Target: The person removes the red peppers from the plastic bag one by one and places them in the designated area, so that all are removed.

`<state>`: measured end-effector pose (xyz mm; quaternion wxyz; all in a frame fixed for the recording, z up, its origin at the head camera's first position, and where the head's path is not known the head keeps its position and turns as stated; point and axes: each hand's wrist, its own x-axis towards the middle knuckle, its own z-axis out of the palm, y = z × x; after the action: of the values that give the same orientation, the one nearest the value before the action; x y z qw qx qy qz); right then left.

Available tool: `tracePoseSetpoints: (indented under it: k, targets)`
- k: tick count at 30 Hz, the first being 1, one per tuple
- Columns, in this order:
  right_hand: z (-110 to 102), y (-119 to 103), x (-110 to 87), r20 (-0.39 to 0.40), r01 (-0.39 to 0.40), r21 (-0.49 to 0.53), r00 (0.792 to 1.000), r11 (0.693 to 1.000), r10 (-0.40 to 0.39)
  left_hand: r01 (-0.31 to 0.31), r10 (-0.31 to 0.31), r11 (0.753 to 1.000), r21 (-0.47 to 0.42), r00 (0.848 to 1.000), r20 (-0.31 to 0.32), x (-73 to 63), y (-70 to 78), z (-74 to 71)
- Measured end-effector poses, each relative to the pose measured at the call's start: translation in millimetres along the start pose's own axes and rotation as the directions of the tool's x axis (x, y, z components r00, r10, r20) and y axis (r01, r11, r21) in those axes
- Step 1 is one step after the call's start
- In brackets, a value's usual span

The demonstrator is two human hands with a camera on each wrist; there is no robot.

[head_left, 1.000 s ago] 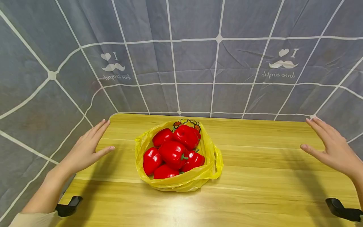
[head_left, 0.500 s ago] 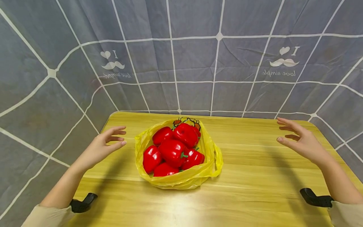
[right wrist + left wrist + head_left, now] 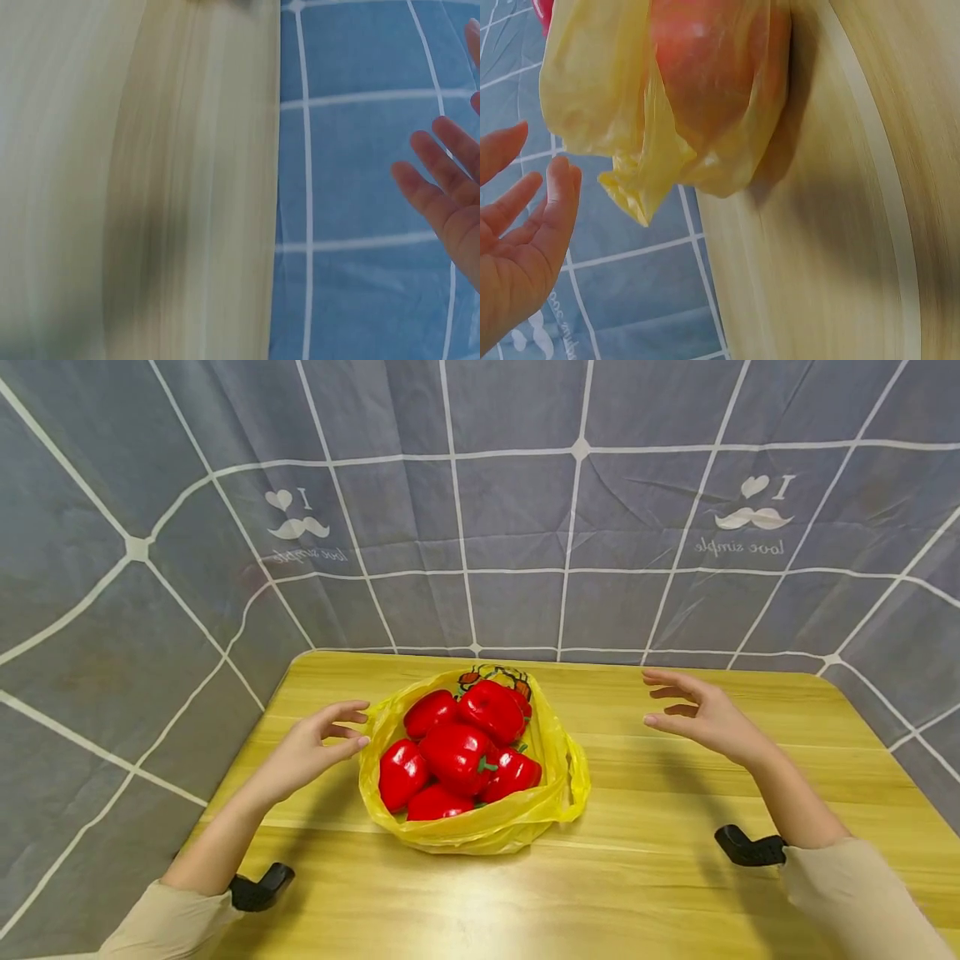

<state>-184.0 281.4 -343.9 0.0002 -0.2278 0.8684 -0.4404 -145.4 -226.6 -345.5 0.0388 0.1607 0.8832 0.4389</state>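
Observation:
A yellow plastic bag (image 3: 480, 839) stands with its mouth wide on the wooden table, several shiny red bell peppers (image 3: 457, 756) with green stems heaped inside. My left hand (image 3: 315, 747) hovers at the bag's left rim, fingers loosely bent and holding nothing. In the left wrist view the spread fingers of that hand (image 3: 529, 232) are beside the bag (image 3: 660, 97), through which red shows. My right hand (image 3: 697, 710) is in the air over the table to the right of the bag, thumb and fingers apart, grasping nothing. A loop handle (image 3: 577, 781) sticks out on the bag's right side.
The light wooden table (image 3: 622, 868) reaches back to a grey-blue cloth (image 3: 517, 527) with white grid lines, which hangs behind and on both sides. Black wrist mounts (image 3: 262, 889) sit below both forearms, near the beige sleeves.
Both hands have moved inward from the table's sides, the left one to the bag's rim, the right one partway across. Their fingers have bent from straight. Bag and peppers stay in place.

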Motion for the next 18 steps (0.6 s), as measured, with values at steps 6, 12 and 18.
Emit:
tracePoseSetpoints:
  k: [6,12,18]
  targets:
    - [18,-9,24.5,0.071,0.021,0.052,0.997,0.998,-0.025,-0.008,0.008,1.0,-0.006,1.0,-0.008,3.4,1.3,6.2]
    - [40,-19,45.6,0.138,0.043,0.127,0.989,0.991,-0.06,0.003,-0.003,1.0,-0.021,0.999,-0.034,5.5,4.3,9.5]
    - [61,-30,60.6,0.181,0.055,0.175,0.98,0.983,-0.087,0.025,-0.027,0.999,-0.043,0.999,-0.045,7.0,4.4,12.8]
